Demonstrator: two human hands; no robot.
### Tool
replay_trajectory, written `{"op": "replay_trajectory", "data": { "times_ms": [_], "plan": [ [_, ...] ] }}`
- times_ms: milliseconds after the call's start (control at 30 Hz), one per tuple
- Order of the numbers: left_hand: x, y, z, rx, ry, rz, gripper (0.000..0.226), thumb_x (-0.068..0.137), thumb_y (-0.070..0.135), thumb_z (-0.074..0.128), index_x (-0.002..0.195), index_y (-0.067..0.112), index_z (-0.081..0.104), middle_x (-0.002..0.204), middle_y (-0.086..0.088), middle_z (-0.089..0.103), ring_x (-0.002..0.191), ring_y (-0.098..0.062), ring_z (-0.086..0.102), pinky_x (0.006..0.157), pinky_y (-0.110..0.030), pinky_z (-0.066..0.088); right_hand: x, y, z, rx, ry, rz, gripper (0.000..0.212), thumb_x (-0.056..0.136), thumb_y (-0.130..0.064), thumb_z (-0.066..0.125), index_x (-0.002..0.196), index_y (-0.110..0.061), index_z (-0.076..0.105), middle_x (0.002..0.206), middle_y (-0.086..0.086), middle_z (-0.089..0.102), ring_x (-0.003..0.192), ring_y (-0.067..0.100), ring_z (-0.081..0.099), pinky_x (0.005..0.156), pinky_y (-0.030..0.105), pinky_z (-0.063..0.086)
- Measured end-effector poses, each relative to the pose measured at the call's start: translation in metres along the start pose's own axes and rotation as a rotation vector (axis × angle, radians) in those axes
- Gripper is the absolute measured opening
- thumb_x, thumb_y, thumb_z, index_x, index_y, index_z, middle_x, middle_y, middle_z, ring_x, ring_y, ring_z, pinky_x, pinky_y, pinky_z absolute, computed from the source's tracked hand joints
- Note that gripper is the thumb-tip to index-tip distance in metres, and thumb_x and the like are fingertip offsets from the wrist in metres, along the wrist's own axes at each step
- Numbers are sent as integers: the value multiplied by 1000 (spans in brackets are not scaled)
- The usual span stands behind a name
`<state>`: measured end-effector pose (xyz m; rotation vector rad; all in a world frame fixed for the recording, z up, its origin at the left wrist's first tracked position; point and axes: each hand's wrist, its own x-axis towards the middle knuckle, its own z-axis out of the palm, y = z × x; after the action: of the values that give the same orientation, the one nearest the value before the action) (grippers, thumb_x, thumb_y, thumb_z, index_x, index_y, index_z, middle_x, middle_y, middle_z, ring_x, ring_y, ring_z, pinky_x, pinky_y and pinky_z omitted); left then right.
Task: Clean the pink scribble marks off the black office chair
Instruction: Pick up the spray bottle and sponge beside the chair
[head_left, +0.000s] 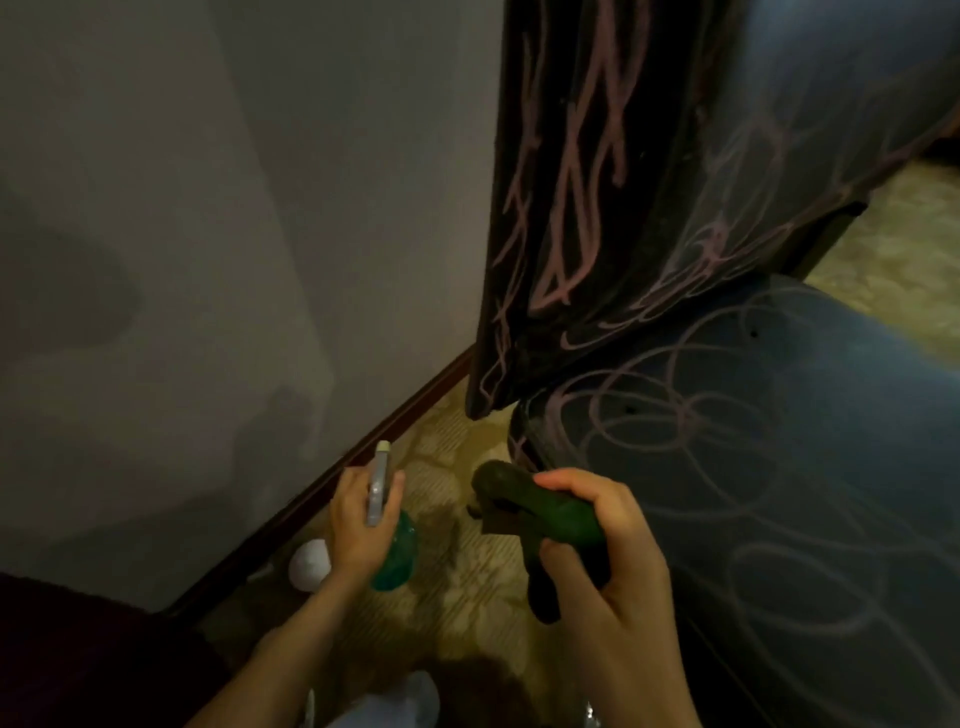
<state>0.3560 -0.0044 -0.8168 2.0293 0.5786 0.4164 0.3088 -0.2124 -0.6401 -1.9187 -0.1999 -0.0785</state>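
Right hand (597, 561) curled round a dark green cloth (545, 514) beside the scribbled black chair (779, 467), left hand (358, 525) farther from it, gripping a spray bottle (397, 553)

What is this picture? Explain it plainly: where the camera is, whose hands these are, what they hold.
There is no machine here: one camera worn on a person's head looks down at their two bare hands. The left hand grips a green spray bottle. The right hand grips a dark green cloth or pad; the dim light hides which. On the right stands the black chair, its back and seat covered in pink scribbles. A small white round thing lies on the patterned carpet by the wall.
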Motion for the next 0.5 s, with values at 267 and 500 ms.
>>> {"op": "replay_trajectory", "data": {
  "times_ms": [267, 500],
  "plan": [
    [12, -80, 13, 66, -16, -48, 22, 83, 23, 71, 74, 5, 61, 60, -7, 58, 56, -19, 59, 55, -34, 51, 1, 26, 43, 49, -49, 64, 40, 66, -17, 55, 97, -43, 61, 106, -11, 59, 100, 7, 56, 76, 17, 43],
    [13, -124, 32, 18, -66, -218, 17, 85, 23, 68, 80, 11, 56, 63, -1, 52, 61, -14, 55, 61, -26, 43, 3, 46, 58, 31, -67, 36, 37, 59, -34, 55, 94, -45, 62, 110, -17, 61, 105, 4, 57, 79, 23, 46]
  ]
}}
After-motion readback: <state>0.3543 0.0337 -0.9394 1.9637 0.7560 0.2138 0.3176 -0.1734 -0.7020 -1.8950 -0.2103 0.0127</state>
